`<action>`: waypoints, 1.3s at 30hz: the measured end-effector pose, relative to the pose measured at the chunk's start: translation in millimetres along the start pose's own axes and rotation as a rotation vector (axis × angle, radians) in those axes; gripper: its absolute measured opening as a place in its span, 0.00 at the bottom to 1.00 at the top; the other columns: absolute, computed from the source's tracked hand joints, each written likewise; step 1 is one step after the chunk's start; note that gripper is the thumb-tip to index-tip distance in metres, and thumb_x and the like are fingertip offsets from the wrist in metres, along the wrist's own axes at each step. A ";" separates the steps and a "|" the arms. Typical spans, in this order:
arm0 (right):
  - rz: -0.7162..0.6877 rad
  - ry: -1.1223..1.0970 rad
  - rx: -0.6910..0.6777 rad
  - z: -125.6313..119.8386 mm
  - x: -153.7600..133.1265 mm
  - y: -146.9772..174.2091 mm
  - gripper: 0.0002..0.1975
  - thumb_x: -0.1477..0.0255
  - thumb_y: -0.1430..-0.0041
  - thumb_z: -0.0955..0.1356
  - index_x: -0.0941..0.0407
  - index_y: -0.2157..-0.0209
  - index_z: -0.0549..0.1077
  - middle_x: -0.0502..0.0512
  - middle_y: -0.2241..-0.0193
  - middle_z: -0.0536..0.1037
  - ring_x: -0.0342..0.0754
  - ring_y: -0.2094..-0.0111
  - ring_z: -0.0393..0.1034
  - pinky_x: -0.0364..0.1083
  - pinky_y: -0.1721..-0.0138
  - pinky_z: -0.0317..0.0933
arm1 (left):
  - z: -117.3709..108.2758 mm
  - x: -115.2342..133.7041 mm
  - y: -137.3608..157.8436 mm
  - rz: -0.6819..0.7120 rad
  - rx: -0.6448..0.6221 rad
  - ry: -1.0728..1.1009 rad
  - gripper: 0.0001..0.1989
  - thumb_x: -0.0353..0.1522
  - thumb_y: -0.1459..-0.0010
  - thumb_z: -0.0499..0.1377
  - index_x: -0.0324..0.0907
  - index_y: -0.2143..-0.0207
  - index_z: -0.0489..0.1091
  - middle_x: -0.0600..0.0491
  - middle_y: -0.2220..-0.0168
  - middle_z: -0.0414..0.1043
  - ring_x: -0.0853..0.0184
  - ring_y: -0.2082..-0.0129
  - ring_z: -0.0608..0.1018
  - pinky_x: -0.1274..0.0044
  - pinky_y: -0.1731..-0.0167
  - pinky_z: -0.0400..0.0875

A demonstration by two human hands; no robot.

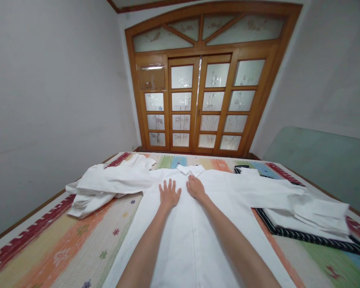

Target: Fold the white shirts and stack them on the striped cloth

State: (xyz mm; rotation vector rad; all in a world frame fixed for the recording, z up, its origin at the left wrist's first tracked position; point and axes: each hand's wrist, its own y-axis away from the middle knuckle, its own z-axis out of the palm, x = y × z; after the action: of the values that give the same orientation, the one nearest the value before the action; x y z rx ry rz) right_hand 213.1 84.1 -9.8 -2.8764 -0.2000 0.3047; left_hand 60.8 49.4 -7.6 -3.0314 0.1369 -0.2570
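A white long-sleeved shirt lies front side up, its collar at the far end and its sleeves stretched out to both sides. My left hand rests flat on the chest of the shirt, left of the front placket, with the fingers spread. Just below the collar, my right hand is at the top of the placket, its fingers bent and drawn together on the cloth. The fingertips partly hide what they pinch there.
Under the shirt is a colourful striped cover. More white clothing lies bunched by the left sleeve. A black-and-white edged cloth lies partly beneath the right sleeve. Beyond stand wooden glass-paned doors; a pale green panel is at right.
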 end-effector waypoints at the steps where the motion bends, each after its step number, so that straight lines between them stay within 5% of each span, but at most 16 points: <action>1: 0.021 0.001 0.022 -2.2 0.3 -4.0 0.22 0.73 0.34 0.56 0.66 0.43 0.67 0.69 0.41 0.67 0.53 0.40 0.60 0.48 0.41 0.51 | 0.3 0.8 3.0 -0.030 0.019 -0.002 0.33 0.49 0.35 0.39 0.44 0.32 0.51 0.48 0.30 0.43 0.47 0.31 0.44 0.51 0.36 0.36; 5: 0.150 0.010 0.118 -5.1 1.4 -20.7 0.17 0.72 0.35 0.60 0.64 0.52 0.73 0.69 0.52 0.76 0.54 0.49 0.67 0.47 0.49 0.57 | 6.2 0.1 11.6 -0.150 0.080 0.023 0.38 0.52 0.38 0.44 0.39 0.33 0.52 0.39 0.30 0.39 0.39 0.32 0.42 0.45 0.39 0.33; 10: 0.198 -0.020 0.229 1.9 1.1 -35.7 0.13 0.72 0.37 0.63 0.64 0.56 0.75 0.69 0.56 0.76 0.55 0.51 0.67 0.47 0.52 0.58 | 16.3 -4.6 6.7 -0.139 0.077 0.020 0.38 0.54 0.38 0.41 0.41 0.33 0.52 0.40 0.31 0.43 0.40 0.32 0.43 0.43 0.40 0.34; 21: 0.205 -0.061 0.235 8.5 4.4 -37.5 0.13 0.80 0.38 0.61 0.63 0.56 0.74 0.66 0.55 0.75 0.53 0.51 0.66 0.47 0.53 0.59 | 11.0 24.4 -60.1 0.087 -0.055 0.052 0.32 0.46 0.34 0.36 0.44 0.32 0.50 0.49 0.30 0.42 0.48 0.31 0.43 0.49 0.36 0.36; 31: 0.248 -0.128 0.253 9.4 8.5 -41.2 0.13 0.75 0.37 0.62 0.58 0.53 0.72 0.62 0.52 0.72 0.53 0.50 0.64 0.47 0.55 0.60 | 11.7 51.7 -90.8 0.153 0.126 0.109 0.22 0.35 0.33 0.44 0.49 0.40 0.64 0.46 0.35 0.56 0.53 0.36 0.57 0.57 0.39 0.52; 39: 0.239 -0.092 0.228 10.7 10.2 -43.6 0.12 0.77 0.36 0.60 0.59 0.57 0.74 0.63 0.54 0.73 0.53 0.50 0.64 0.46 0.58 0.59 | 8.9 55.4 -99.3 0.237 0.165 0.115 0.17 0.31 0.35 0.47 0.42 0.54 0.74 0.43 0.50 0.68 0.57 0.47 0.67 0.65 0.49 0.61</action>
State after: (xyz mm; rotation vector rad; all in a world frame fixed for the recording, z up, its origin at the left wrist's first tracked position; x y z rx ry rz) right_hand 215.8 130.1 -11.0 -2.6619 0.1550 0.4718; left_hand 124.8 143.2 3.0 -2.8028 0.4556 -0.4006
